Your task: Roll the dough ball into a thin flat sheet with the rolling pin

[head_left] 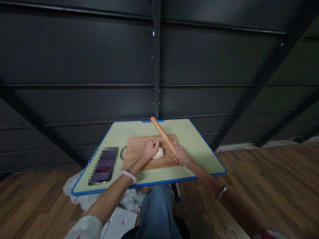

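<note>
The left hand [149, 149] rests on a small piece of pale dough [159, 153], with the fingers bent and closed on the left part of it. The dough lies on a wooden board [136, 149], just between the two hands. The right hand [181, 155] holds a wooden rolling pin [163, 136]; its fingers are wrapped around the near end, and the pin rises in a slant away from the fingers, toward the far edge of the table [199, 142]. The lower part of the pin passes just beside the dough, on its right; I cannot tell if they touch. The board sits on a pale green table with a blue border. To the left of the left fingers, near the board, lies a phone [103, 166], and a thin dark ring [122, 152] shows at the left edge of the board. A pale beaded bracelet [129, 176] is on the left wrist and a metal bracelet [221, 192] on the right wrist.
</note>
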Tool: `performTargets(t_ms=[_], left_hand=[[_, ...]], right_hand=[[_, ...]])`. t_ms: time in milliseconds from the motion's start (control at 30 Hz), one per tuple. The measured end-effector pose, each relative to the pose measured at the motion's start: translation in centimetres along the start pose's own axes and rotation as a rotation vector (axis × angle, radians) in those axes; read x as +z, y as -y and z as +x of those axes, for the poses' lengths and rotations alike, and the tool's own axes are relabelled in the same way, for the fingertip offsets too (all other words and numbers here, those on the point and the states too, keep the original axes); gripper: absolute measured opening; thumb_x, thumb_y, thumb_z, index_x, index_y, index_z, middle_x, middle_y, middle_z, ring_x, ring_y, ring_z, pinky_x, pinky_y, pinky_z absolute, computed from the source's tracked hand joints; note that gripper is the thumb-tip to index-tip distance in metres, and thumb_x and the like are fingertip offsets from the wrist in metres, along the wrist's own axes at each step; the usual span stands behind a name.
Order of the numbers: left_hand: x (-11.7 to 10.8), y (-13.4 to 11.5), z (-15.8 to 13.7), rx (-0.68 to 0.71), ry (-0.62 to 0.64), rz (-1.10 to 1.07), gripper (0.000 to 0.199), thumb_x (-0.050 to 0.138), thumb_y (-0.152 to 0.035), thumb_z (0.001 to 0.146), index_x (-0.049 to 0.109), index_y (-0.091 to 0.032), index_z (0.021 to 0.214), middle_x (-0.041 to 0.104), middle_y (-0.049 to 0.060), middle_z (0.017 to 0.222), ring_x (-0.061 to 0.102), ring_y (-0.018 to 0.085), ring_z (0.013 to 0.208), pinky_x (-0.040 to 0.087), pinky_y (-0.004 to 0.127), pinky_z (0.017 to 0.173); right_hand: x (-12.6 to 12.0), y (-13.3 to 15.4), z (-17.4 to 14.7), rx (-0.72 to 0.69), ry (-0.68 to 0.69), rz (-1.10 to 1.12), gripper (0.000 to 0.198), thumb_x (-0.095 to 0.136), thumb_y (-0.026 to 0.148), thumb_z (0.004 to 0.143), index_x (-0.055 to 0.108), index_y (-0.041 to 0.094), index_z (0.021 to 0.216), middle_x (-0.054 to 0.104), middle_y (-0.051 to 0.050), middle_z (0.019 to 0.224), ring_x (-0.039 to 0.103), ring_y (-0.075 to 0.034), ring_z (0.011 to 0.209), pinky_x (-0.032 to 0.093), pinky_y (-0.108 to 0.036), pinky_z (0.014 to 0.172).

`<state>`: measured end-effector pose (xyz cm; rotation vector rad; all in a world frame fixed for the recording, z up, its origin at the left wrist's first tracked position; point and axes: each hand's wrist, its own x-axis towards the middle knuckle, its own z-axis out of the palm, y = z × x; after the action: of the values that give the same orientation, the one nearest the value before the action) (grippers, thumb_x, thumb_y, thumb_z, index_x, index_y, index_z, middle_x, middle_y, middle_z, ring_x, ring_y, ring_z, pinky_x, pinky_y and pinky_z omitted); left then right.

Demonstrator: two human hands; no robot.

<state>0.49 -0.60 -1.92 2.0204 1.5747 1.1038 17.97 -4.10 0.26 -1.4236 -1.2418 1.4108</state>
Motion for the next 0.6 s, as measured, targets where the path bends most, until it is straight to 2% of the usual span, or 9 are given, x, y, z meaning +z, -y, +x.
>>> performTargets(t_ms=[133,233,333,400,467,533,600], left_hand=[[0.1,-0.8,-0.7,-0.098,-0.11,0.061,0.04,0.031,-0.036,0.089,0.057,-0.017,0.066,0.063,0.009,0.068,0.057,0.019,0.063,0.042,0.032,0.064],[-0.1,-1.1,-1.9,-0.21,-0.171,-0.057,0.032,0.032,-0.031,0.088,0.055,-0.018,0.071,0.064,0.011,0.079,0.059,0.021,0.075,0.044,0.035,0.075],[-1.0,-0.9,-3.4,-0.275,-0.142,-0.182,0.023,0.036,-0.023,0.082,0.055,-0.017,0.072,0.063,0.008,0.078,0.06,0.019,0.074,0.046,0.034,0.073],[-2.1,-0.9,-3.9,-0.276,-0.094,-0.181,0.021,0.038,-0.022,0.08,0.056,-0.016,0.072,0.063,0.006,0.073,0.059,0.019,0.07,0.047,0.034,0.069],[-3.5,-1.3,-3.9,-0.184,-0.063,-0.116,0.021,0.039,-0.023,0.08,0.057,-0.016,0.074,0.062,0.006,0.075,0.058,0.02,0.075,0.047,0.036,0.075],[-4.5,-1.9,-3.4,0.042,-0.042,0.027,0.023,0.038,-0.026,0.082,0.059,-0.017,0.079,0.063,0.008,0.086,0.056,0.022,0.09,0.043,0.041,0.088],[-5.0,-2.6,-2.8,0.293,0.09,0.115,0.023,0.038,-0.027,0.084,0.06,-0.019,0.086,0.062,0.008,0.097,0.053,0.022,0.099,0.039,0.041,0.095]], right_hand=[[0.0,0.1,-0.3,-0.037,0.023,0.004,0.056,0.028,0.057,0.092,0.049,0.016,0.061,0.041,0.005,0.041,0.034,-0.006,0.031,0.025,-0.017,0.03],[0.0,0.1,-0.3,-0.061,0.015,0.002,0.057,0.029,0.06,0.091,0.049,0.017,0.06,0.04,0.005,0.041,0.034,-0.006,0.03,0.025,-0.017,0.03],[0.0,-0.2,-0.2,-0.084,0.02,0.013,0.059,0.028,0.063,0.089,0.048,0.017,0.059,0.039,0.006,0.04,0.033,-0.006,0.03,0.025,-0.017,0.03],[0.0,-0.4,-0.1,-0.093,0.021,0.017,0.058,0.028,0.063,0.089,0.048,0.017,0.059,0.04,0.006,0.04,0.034,-0.006,0.03,0.026,-0.017,0.03],[0.0,-0.6,0.1,-0.101,0.022,0.022,0.057,0.028,0.062,0.09,0.048,0.017,0.06,0.041,0.006,0.041,0.035,-0.006,0.03,0.026,-0.017,0.03],[0.0,-0.8,0.3,-0.116,0.025,0.03,0.057,0.028,0.061,0.09,0.048,0.017,0.061,0.041,0.006,0.041,0.035,-0.006,0.03,0.025,-0.017,0.029],[0.0,-0.9,0.4,-0.126,0.029,0.036,0.057,0.027,0.062,0.089,0.047,0.017,0.062,0.041,0.006,0.041,0.034,-0.006,0.03,0.024,-0.017,0.029]])
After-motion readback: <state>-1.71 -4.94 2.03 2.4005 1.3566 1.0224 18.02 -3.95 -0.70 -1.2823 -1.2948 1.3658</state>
